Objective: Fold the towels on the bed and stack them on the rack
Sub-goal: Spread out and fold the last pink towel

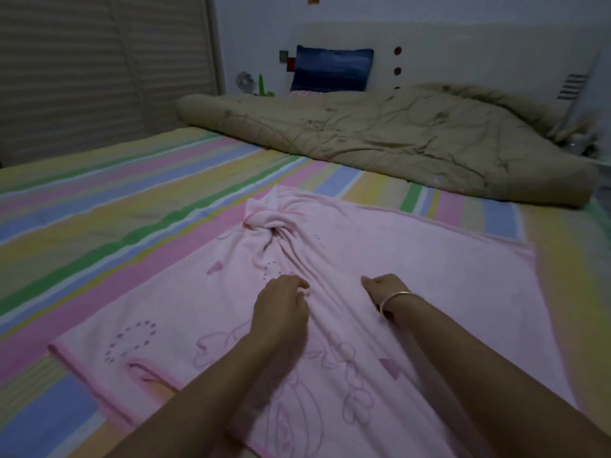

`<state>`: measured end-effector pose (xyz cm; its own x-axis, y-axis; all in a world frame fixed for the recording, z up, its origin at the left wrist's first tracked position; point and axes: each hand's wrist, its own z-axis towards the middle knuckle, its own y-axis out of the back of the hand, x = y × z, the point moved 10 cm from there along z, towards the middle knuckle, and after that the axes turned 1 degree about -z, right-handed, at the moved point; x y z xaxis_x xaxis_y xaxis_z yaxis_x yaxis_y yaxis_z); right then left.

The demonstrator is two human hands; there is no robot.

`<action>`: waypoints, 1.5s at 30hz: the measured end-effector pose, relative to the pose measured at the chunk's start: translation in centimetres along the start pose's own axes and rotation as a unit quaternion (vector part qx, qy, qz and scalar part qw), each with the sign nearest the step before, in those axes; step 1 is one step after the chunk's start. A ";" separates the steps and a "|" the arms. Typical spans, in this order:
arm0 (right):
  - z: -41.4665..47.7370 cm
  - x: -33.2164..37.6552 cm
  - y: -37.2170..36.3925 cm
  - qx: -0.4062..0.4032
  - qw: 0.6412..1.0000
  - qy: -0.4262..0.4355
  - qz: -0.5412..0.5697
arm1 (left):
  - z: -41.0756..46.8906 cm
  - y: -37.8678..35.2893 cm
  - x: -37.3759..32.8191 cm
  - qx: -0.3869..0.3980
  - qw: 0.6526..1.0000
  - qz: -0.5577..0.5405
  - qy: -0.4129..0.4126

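Note:
A large pale pink towel (429, 259) with darker pink embroidered figures lies spread on the striped bed (99, 206). Its middle is bunched into long wrinkles that run up to a twisted knot near its far edge. My left hand (281, 305) rests on the towel left of the wrinkles, its fingers curled and pinching a fold of cloth. Just right of the wrinkles, my right hand (383, 289), with a thin bangle at the wrist, has its curled fingers gripping the cloth. No rack is in view.
A rumpled tan quilt (396, 140) lies across the head of the bed, with a blue pillow (332, 69) behind it against the white headboard. A slatted wardrobe door (99, 67) stands at the left. Small objects sit beside the pillow.

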<state>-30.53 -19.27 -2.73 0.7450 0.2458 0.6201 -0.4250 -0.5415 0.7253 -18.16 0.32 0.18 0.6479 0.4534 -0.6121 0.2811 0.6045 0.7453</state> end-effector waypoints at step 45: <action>7.4 -11.1 11.2 0.069 0.926 -0.101 0.357 | 2.7 -14.5 -11.5 0.291 0.934 0.151 -0.145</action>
<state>-39.74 -34.01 -3.66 0.3864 -0.3616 0.8485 -0.7872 -0.6087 0.0991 -27.75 -15.45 -2.92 0.9004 0.2994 -0.3157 0.3362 -0.0184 0.9416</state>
